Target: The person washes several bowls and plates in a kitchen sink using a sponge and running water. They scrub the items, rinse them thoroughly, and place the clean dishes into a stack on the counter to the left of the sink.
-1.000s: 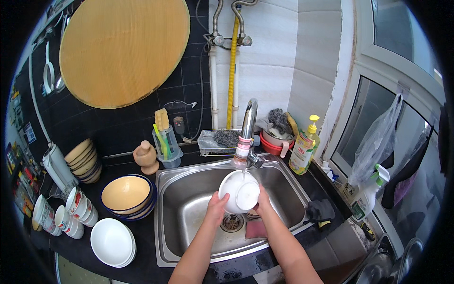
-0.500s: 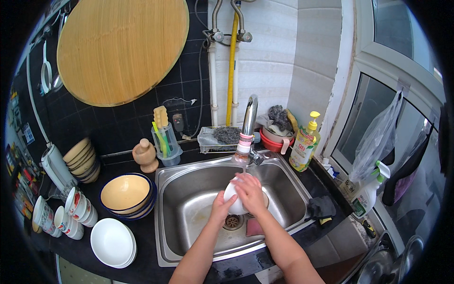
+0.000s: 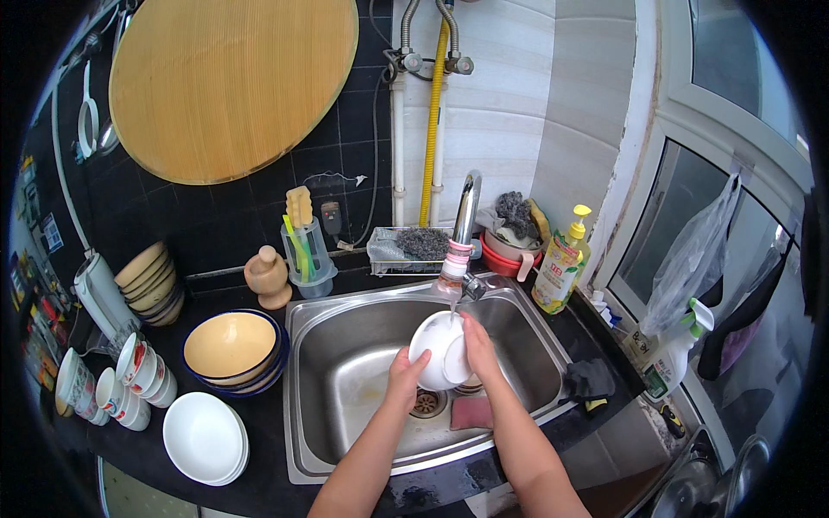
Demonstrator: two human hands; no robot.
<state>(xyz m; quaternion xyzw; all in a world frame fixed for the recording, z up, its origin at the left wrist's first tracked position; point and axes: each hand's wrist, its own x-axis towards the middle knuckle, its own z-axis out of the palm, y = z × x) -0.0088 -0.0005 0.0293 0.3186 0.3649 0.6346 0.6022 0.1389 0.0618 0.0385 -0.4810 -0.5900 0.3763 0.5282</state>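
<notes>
A white bowl (image 3: 442, 350) is held between my two hands under the faucet (image 3: 462, 229), its footed underside turned up toward me. My left hand (image 3: 406, 377) grips the bowl's left side, thumb on the outer wall. On the right side, my right hand (image 3: 479, 345) closes on the rim and wall. A thin stream of water falls from the spout onto the bowl. Below lies the steel sink (image 3: 332, 371) with its round drain (image 3: 427, 403). A reddish sponge (image 3: 471, 413) rests on the sink floor beside the drain. Part of another round dish behind the bowl is mostly hidden.
White plates (image 3: 204, 439), cream bowls (image 3: 231, 345) and stacked cups (image 3: 121, 399) stand left of the sink. A wooden mortar (image 3: 268, 278) and a utensil holder (image 3: 309, 263) sit behind. At right are a yellow-capped soap bottle (image 3: 561, 263), a dark cloth (image 3: 589, 380) and a spray bottle (image 3: 678, 354).
My right hand has moved from across the bowl's front to its right side. The bowl has turned, so its foot ring now shows. The view has shifted slightly.
</notes>
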